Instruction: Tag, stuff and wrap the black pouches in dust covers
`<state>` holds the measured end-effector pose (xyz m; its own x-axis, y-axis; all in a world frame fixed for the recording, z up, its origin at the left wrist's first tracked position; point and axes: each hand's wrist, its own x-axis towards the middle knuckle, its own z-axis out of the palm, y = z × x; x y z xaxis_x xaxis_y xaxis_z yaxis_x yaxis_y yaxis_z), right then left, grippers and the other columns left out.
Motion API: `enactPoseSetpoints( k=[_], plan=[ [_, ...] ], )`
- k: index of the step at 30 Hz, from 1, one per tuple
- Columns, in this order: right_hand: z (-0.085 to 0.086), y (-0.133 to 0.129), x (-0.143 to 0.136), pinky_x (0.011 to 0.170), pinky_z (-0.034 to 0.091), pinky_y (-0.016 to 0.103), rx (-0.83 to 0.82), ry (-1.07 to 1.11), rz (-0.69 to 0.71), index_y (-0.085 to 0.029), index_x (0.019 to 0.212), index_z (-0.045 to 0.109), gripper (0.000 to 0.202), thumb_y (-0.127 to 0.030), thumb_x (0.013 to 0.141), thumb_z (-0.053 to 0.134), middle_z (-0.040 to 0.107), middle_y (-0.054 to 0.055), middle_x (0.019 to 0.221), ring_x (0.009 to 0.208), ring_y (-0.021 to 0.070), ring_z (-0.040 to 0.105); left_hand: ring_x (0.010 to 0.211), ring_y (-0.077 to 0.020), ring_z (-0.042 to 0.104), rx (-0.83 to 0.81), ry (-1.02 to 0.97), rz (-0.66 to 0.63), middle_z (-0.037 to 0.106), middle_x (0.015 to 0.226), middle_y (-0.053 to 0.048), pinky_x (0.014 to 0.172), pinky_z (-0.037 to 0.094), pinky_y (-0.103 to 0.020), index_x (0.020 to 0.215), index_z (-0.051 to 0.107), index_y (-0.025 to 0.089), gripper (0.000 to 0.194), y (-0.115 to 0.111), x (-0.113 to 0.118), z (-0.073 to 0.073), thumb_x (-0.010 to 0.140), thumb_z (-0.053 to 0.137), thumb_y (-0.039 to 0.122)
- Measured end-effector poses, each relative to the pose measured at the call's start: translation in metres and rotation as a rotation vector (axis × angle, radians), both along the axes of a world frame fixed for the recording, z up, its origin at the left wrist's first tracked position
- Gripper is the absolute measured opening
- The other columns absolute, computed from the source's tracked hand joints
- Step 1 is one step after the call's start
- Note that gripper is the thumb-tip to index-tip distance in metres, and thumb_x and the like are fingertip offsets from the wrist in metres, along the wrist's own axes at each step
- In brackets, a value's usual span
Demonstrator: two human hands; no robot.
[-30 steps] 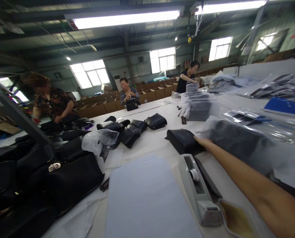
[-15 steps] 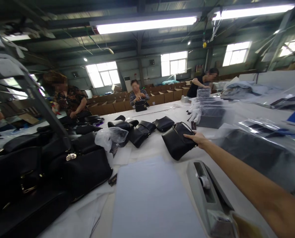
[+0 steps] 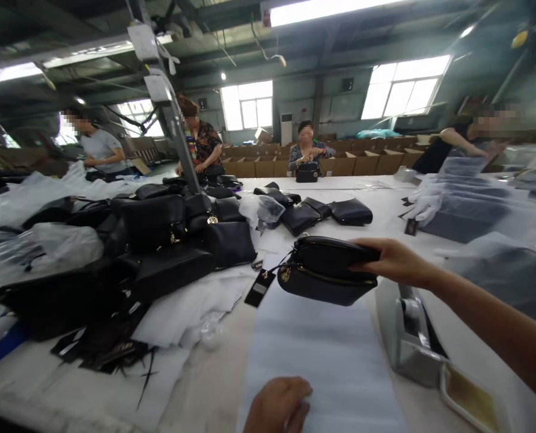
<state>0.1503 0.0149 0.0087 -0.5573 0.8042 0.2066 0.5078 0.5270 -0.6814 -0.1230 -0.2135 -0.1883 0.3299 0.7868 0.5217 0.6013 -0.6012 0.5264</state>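
My right hand (image 3: 389, 261) grips a black handbag (image 3: 328, 291) by its right end, above a stack of white sheets (image 3: 317, 355). The bag has gold zips, a round gold charm (image 3: 285, 274) and a black hang tag (image 3: 259, 288) dangling at its left. Low in the view, my left hand (image 3: 277, 406) is over the sheets with its fingers curled in. Whether anything is between those fingers is hidden.
Black bags (image 3: 151, 222) are heaped on the left, with loose tags (image 3: 110, 355) in front. A grey tape dispenser (image 3: 414, 337) stands right of the sheets. Wrapped bags (image 3: 466, 210) are stacked farther right. Several people work across the table, before cardboard boxes (image 3: 362, 162).
The black handbag has come nearer in my right hand and turned, showing its zips, charm and tag. My left hand has entered from below. The view has swung left.
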Motion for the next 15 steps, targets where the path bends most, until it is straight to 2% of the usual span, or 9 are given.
enactPoseSetpoints(
  k=[2, 4, 6, 8, 11, 13, 15],
  plan=[
    [-0.011, -0.020, -0.009, 0.090, 0.054, 0.037, -0.006, -0.039, 0.037, -0.024, 0.121, 0.068, 0.053, -0.045, 0.073, 0.076, 0.074, 0.002, 0.106, 0.097, 0.0290, 0.068, 0.096, -0.0153, 0.068, -0.083, -0.185, 0.161, 0.072, 0.102, -0.006, 0.084, 0.057, -0.024, 0.112, 0.062, 0.023, 0.024, -0.009, -0.008, 0.021, 0.093, 0.051, 0.014],
    [-0.024, -0.038, -0.015, 0.088, 0.054, 0.035, -0.013, -0.071, 0.066, -0.025, 0.120, 0.068, 0.050, -0.044, 0.074, 0.075, 0.074, 0.001, 0.106, 0.096, 0.0275, 0.069, 0.090, -0.0141, 0.067, -0.079, -0.325, 0.289, 0.070, 0.098, -0.005, 0.080, 0.056, -0.023, 0.106, 0.062, 0.022, 0.018, -0.016, -0.013, 0.042, 0.093, 0.053, 0.014],
    [-0.037, -0.054, -0.021, 0.088, 0.054, 0.033, -0.039, -0.105, 0.111, -0.026, 0.120, 0.068, 0.048, -0.043, 0.075, 0.074, 0.074, 0.000, 0.107, 0.097, 0.0268, 0.069, 0.092, -0.0148, 0.066, -0.050, -0.365, 0.343, 0.069, 0.104, -0.005, 0.082, 0.056, -0.026, 0.110, 0.061, 0.023, 0.020, -0.017, -0.016, 0.057, 0.093, 0.055, 0.016],
    [-0.048, -0.067, -0.026, 0.089, 0.053, 0.033, -0.072, -0.140, 0.158, -0.025, 0.122, 0.067, 0.048, -0.042, 0.077, 0.073, 0.074, 0.000, 0.108, 0.098, 0.0267, 0.069, 0.104, -0.0175, 0.063, -0.034, -0.344, 0.377, 0.067, 0.114, -0.006, 0.090, 0.054, -0.031, 0.117, 0.059, 0.024, 0.026, -0.011, -0.017, 0.060, 0.092, 0.056, 0.017],
    [-0.060, -0.082, -0.033, 0.091, 0.052, 0.033, -0.039, -0.182, 0.182, -0.026, 0.123, 0.065, 0.047, -0.041, 0.079, 0.071, 0.073, 0.000, 0.111, 0.101, 0.0268, 0.068, 0.116, -0.0212, 0.059, -0.034, -0.238, 0.435, 0.064, 0.123, -0.006, 0.100, 0.050, -0.038, 0.120, 0.058, 0.025, 0.032, 0.005, -0.018, 0.052, 0.089, 0.061, 0.017],
    [-0.064, -0.089, -0.036, 0.094, 0.051, 0.035, 0.052, -0.217, 0.170, -0.027, 0.126, 0.063, 0.048, -0.040, 0.080, 0.069, 0.071, 0.001, 0.117, 0.105, 0.0272, 0.066, 0.112, -0.0225, 0.060, -0.041, -0.126, 0.476, 0.065, 0.119, -0.006, 0.098, 0.050, -0.040, 0.118, 0.059, 0.024, 0.032, 0.015, -0.020, 0.047, 0.088, 0.061, 0.016],
    [-0.067, -0.096, -0.038, 0.095, 0.050, 0.039, 0.161, -0.268, 0.134, -0.027, 0.131, 0.059, 0.051, -0.039, 0.082, 0.067, 0.068, 0.004, 0.123, 0.109, 0.0281, 0.065, 0.103, -0.0238, 0.063, -0.044, 0.002, 0.514, 0.067, 0.109, -0.006, 0.092, 0.051, -0.042, 0.114, 0.060, 0.023, 0.027, 0.019, -0.022, 0.049, 0.088, 0.060, 0.016]
  ],
)
